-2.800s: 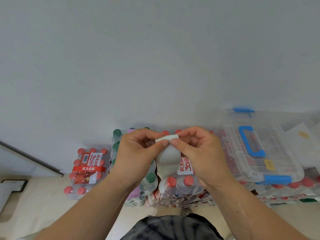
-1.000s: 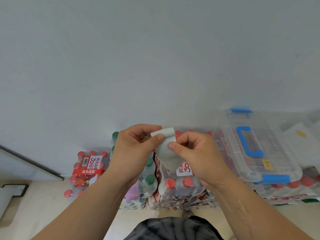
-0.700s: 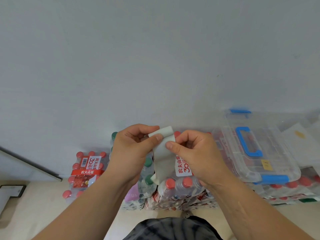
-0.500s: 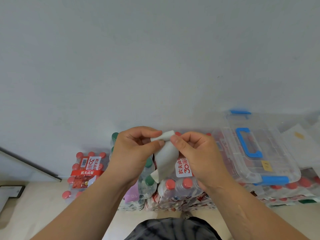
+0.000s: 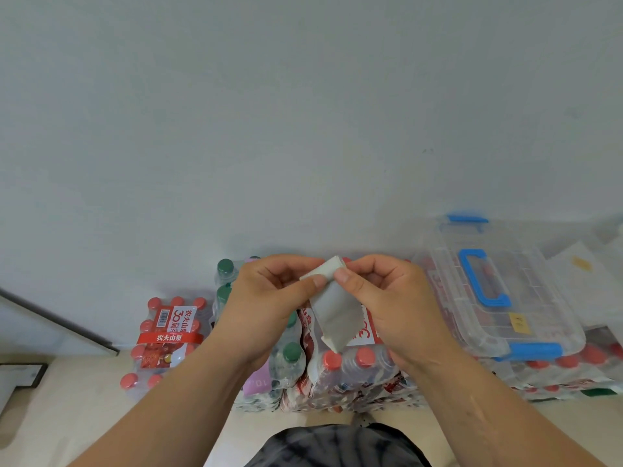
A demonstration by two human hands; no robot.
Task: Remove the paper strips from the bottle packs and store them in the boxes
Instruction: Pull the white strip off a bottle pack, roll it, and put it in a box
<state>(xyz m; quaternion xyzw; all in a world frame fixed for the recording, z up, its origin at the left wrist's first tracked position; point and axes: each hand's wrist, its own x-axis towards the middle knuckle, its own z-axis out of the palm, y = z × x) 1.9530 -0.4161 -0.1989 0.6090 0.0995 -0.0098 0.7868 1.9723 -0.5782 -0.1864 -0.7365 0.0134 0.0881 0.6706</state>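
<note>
Pinching one paper strip (image 5: 337,313) together, left hand (image 5: 266,305) and right hand (image 5: 392,308) partly hide the bottle packs (image 5: 350,369)

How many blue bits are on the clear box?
3. The handle sits on top of the box, the far latch is at its back end, and the near latch is at its front end. More may be hidden on the sides.
</note>
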